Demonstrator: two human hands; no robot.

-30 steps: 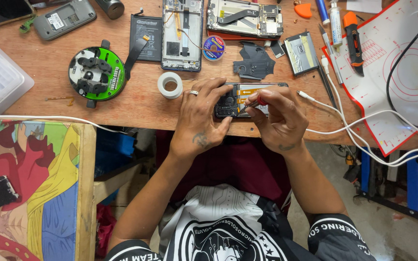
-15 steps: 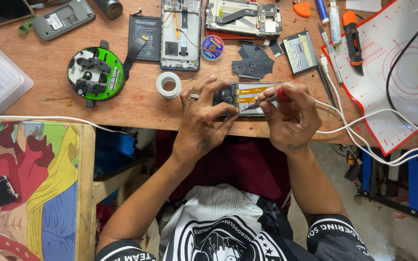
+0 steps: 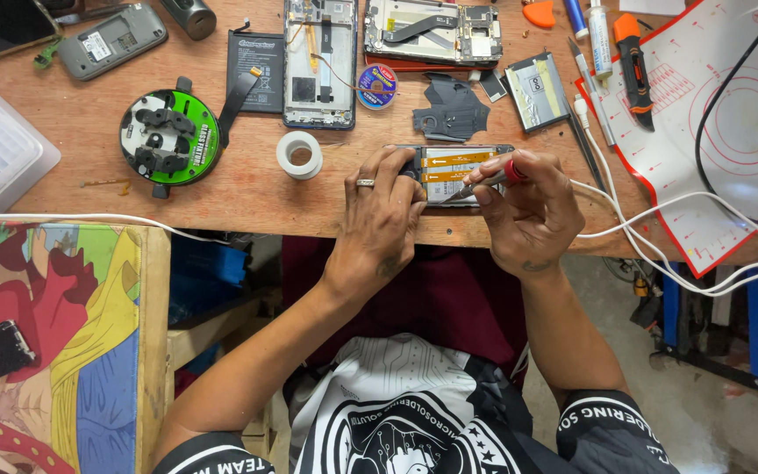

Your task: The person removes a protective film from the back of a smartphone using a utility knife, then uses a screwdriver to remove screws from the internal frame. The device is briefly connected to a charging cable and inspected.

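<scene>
The left hand (image 3: 383, 215) pinned the opened phone chassis with orange flex strips (image 3: 458, 168) flat on the wooden surface (image 3: 247, 189), long axis left-right, while the right hand (image 3: 524, 211), grip clenched on a red-capped screwdriver (image 3: 484, 182), angled its tip leftward into the chassis.

A phone repair workshop — opened phones (image 3: 319, 61), a battery (image 3: 254, 60), tape (image 3: 298, 154) and screwdrivers (image 3: 628, 58) crowd the wooden desk (image 3: 221, 193).

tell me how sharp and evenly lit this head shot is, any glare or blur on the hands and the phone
Head view: soft even light, faint shadows; left hand and right hand sharp, no motion blur; opened phone readable, without strong glare; white silicone mat bright but not blown out; straight lines bend slightly toward the frame edges.
</scene>
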